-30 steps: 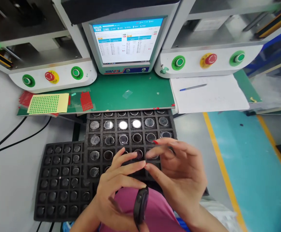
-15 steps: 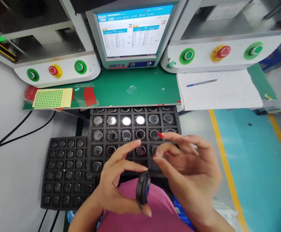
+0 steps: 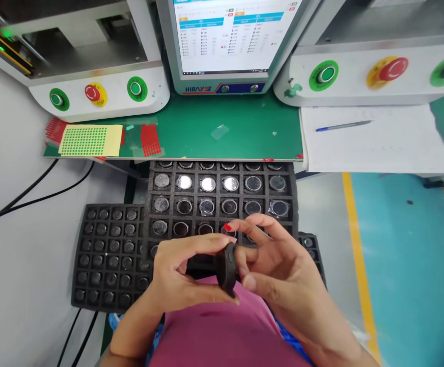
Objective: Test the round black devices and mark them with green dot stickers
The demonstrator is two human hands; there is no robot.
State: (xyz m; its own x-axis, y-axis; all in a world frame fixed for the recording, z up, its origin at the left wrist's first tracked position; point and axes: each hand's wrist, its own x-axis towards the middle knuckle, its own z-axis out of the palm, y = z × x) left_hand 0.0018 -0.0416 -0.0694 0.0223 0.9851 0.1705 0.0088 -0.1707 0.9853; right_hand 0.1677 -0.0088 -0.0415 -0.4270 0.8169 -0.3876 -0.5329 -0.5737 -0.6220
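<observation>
Since half a second ago, the right hand (image 3: 283, 270) has come in from the side to the black round piece (image 3: 226, 270), and the view has shifted. From the head camera, a large black foam tray (image 3: 219, 194) lies below the green bench (image 3: 245, 135), most of its visible compartments holding one round watch-like disc each. Three discs in one row shine white; one near the right side, the film-covered disc (image 3: 279, 207), sits in crinkled clear film. To its left, a black tray with smaller cells (image 3: 124, 223) holds dark discs too; another black tray (image 3: 319, 257) is mostly hidden behind the right hand. The left hand (image 3: 170, 270) grips the round piece on edge between thumb and fingers, above the large tray's near side. The right hand's fingers are bent at its right face; whether they pinch anything, I cannot tell.
</observation>
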